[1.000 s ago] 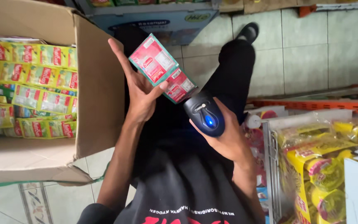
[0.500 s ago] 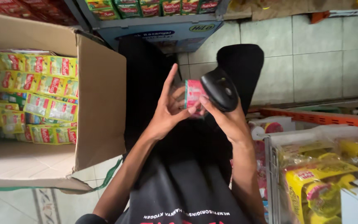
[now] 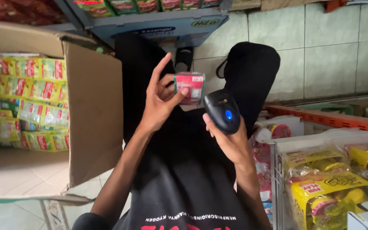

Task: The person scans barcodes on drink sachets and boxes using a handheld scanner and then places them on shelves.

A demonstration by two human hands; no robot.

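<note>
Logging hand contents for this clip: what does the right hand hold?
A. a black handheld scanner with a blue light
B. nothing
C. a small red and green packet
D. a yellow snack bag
A: the right hand grips a black scanner with a lit blue spot, aimed toward the small packet held up in the left hand.

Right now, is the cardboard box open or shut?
Open. The cardboard box has its flaps spread outward, and rows of yellow-green packets show inside, left of the left hand.
</note>
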